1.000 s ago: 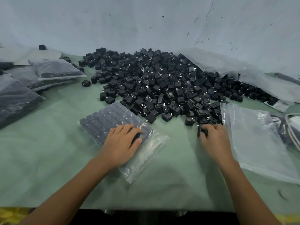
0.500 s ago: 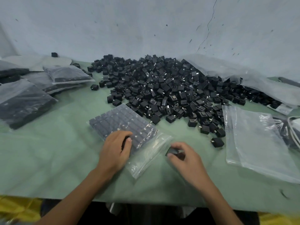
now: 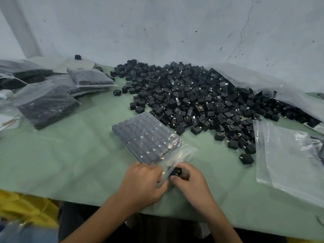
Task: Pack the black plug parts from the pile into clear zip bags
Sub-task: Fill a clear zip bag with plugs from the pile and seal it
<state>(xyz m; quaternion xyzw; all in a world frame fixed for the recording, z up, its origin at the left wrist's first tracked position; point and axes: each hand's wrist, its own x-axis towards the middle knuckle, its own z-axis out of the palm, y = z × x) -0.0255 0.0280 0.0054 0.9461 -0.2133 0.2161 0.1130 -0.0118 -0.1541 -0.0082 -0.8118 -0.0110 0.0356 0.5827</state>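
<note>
Left hand (image 3: 142, 183) curled over the open end of the bag (image 3: 145, 137), pinching the loose plastic. Right hand (image 3: 192, 181) just beside it, fingertips pinching one black plug (image 3: 178, 171) at the bag's mouth. Bag lies flat on the green table (image 3: 78, 155), plugs inside in neat rows. Loose pile (image 3: 192, 97) beyond, against the wall. Empty bags (image 3: 287, 160) to the right; filled bags (image 3: 45, 104) far left.

A pile of black plastic plug parts (image 3: 192, 95) lies at the back of the green cloth-covered counter (image 3: 70, 155), a clear zip bag packed with parts (image 3: 145, 137) just before it. Far left lie filled clear bags (image 3: 45, 102), to the right empty clear zip bags (image 3: 289, 158). The left hand (image 3: 142, 183) and the right hand (image 3: 191, 183), holding one black plug part (image 3: 178, 171), meet at the packed bag's near mouth.
</note>
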